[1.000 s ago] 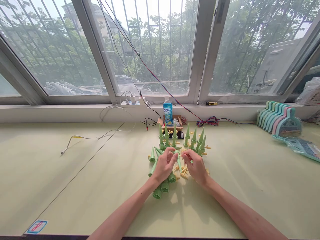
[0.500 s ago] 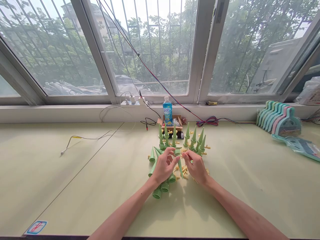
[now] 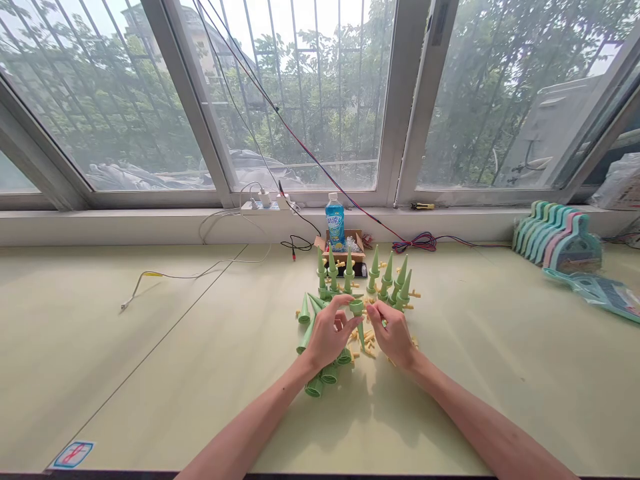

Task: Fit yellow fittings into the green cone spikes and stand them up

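My left hand (image 3: 330, 333) grips a green cone (image 3: 357, 308) between thumb and fingers, its wide end up and its tip pointing down. My right hand (image 3: 393, 333) is closed close to the cone's right side, its fingertips pinched; what they hold is too small to make out. Beneath and between the hands lie small yellow pegs (image 3: 369, 343). Several green cones lie on their sides around my left hand, one of them (image 3: 314, 387) nearest the front. Behind the hands, more green cones (image 3: 349, 272) with yellow pegs in them stand upright in two groups.
A blue bottle (image 3: 335, 221) stands at a small cardboard box (image 3: 357, 241), with a dark phone (image 3: 360, 270) before it. Coiled cables (image 3: 423, 243) lie against the sill. Pastel plastic pieces (image 3: 575, 243) stand at the right. A thin cable (image 3: 175, 276) crosses the left side.
The held cone has tilted so its round opening shows more, and its tip has moved slightly up. My right hand has shifted slightly right.
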{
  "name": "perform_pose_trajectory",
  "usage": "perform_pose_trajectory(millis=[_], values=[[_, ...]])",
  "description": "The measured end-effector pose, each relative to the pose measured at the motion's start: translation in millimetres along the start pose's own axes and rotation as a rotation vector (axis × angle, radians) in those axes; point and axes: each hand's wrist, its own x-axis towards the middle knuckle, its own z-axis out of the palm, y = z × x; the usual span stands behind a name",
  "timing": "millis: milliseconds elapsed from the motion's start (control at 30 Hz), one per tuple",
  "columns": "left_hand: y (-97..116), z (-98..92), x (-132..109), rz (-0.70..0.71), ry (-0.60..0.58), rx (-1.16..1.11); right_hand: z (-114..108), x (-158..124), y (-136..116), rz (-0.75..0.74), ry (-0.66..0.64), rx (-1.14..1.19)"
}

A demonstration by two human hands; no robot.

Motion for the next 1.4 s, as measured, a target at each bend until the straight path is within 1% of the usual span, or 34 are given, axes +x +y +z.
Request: perform_pose_trajectory(millis=[433, 667, 867, 1000, 1133, 1300, 1400], values=[[-0.3, -1.3, 0.0, 0.097, 0.035, 0.085, -0.7, 0.7, -0.2, -0.006, 0.007, 0.0], [-4.7, 0.4, -0.7, 0.138, 0.047, 0.074, 0.6, 0.4, -1.7, -0.006, 0.007, -0.002], [-2.6, 0.5, -1.1, 0.139, 0.056, 0.049, 1.2, 0.4, 0.1, -0.003, 0.015, -0.002], [1.3, 0.0, -0.1, 0.102, 0.051, 0.013, 1.5, -0.3, -0.3, -0.017, 0.039, -0.007], [1.8, -0.8, 1.0, 0.062, 0.024, -0.097, 0.8, -1.0, -1.1, -0.015, 0.062, -0.023], [-0.5, -1.4, 2.8, -0.085, 0.043, -0.27, -0.2, -1.0, -1.9, 0.003, 0.052, -0.006], [0.4, -1.8, 4.2, -0.165, 0.02, -0.319, -1.0, -0.3, -4.8, -0.012, 0.04, 0.003]])
